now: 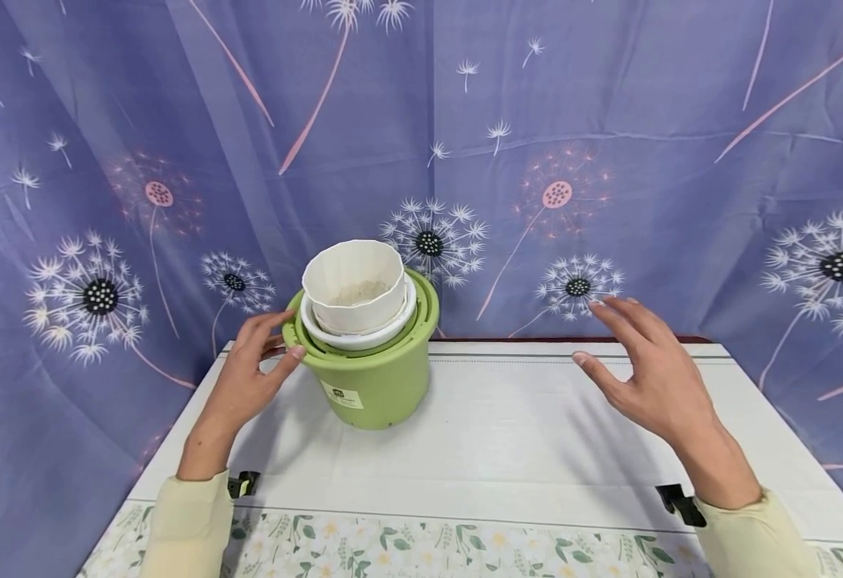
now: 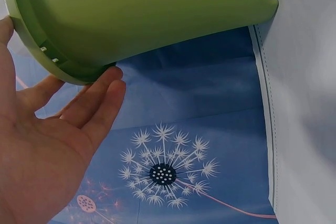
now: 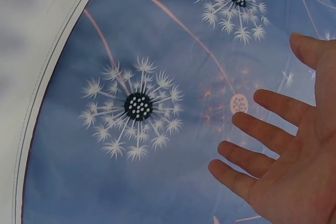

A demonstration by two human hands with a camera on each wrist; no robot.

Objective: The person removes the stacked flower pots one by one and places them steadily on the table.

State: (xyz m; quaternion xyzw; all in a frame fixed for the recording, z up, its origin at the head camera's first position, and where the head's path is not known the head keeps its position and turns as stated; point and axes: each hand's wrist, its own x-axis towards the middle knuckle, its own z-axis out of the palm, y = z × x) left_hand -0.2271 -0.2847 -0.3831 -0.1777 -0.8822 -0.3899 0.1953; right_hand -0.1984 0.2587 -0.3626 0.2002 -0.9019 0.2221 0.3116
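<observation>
A green flower pot [image 1: 374,393] with a pale label stands upright on the white tabletop, left of centre. Nested inside it are another green rim, a white round-rimmed pot [image 1: 352,342] and, on top, a white pot with a wavy edge [image 1: 327,277] and brownish residue at its bottom. My left hand [image 1: 244,377] touches the outer rim of the green pot from the left, thumb in front and fingers farther back. In the left wrist view the pot's wall [image 2: 173,14] shows above my spread fingers. My right hand [image 1: 653,385] hovers over the table, holding nothing.
The white tabletop [image 1: 508,433] has a floral-patterned strip [image 1: 407,546] along its near edge. A purple curtain [image 1: 653,160] with dandelion prints hangs behind and on both sides. Dark straps [image 1: 678,504] sit at the wrists.
</observation>
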